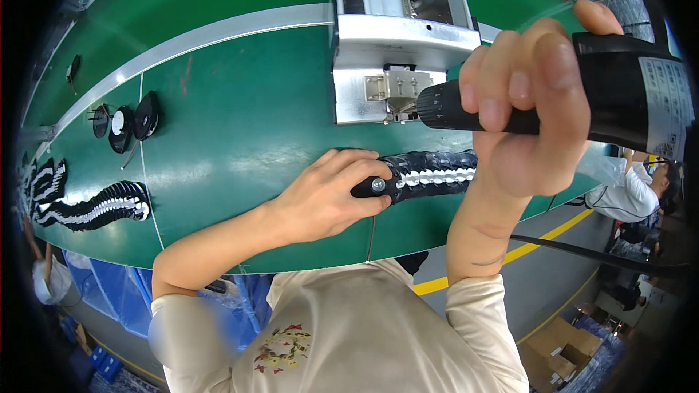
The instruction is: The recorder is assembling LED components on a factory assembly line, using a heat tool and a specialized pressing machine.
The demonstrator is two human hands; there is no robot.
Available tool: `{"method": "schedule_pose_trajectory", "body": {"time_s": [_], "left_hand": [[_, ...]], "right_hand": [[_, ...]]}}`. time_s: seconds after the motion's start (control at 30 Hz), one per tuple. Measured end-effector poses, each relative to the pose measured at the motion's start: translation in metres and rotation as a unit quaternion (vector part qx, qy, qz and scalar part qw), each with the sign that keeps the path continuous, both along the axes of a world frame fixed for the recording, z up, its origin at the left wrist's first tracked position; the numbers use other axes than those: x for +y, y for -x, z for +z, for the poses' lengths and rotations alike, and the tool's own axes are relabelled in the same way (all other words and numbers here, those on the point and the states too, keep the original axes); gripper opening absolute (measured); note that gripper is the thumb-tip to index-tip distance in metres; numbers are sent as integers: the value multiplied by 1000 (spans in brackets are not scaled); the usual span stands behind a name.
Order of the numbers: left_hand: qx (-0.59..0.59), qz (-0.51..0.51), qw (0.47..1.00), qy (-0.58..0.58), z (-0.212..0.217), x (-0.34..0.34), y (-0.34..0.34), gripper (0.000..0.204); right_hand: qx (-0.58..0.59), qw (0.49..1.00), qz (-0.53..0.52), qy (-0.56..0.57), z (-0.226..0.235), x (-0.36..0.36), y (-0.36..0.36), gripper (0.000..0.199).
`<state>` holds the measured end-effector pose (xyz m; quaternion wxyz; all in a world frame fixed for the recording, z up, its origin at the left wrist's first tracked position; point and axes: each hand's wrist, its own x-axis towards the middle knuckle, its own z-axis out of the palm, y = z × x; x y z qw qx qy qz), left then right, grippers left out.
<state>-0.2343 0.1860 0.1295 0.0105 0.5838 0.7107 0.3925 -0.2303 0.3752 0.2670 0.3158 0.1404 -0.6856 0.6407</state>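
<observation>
My right hand (535, 94) grips a black electric screwdriver (619, 91), held nearly level above the table. The screwdriver's ribbed nose points left, at the front of a metal box-shaped machine (408, 33), next to its small metal block (404, 86). Whether the tip touches the block I cannot tell. My left hand (328, 196) is closed, thumb and fingers round a small black part (373, 187) with a shiny round screw-like spot on it. This part lies at the left end of a row of black parts (433, 175) with white middles, which runs right behind my right forearm.
On the green table (233, 116), several round black pieces (124, 127) lie to the left. Nearer the left edge is another curved row of black-and-white parts (98, 207). A thick black cable (604, 256) crosses at the right. Another person (633, 189) sits beyond the right edge.
</observation>
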Motion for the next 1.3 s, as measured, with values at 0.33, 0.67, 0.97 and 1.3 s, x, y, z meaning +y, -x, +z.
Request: {"method": "schedule_pose_trajectory", "body": {"time_s": [0.33,0.67,0.97,1.3], "left_hand": [[-21,6,1000,-12,-7,-10,2,16],[-32,29,999,-28,-16,-13,-3,19],[-35,26,998,-34,-17,-14,-3,19],[-40,14,999,-18,-16,-15,-1,19]], "right_hand": [[-17,999,-18,20,-13,-17,14,40],[-29,986,113,121,-29,-10,-36,45],[-51,984,74,156,-43,-19,-46,46],[-43,986,88,138,-48,-20,-48,46]]}}
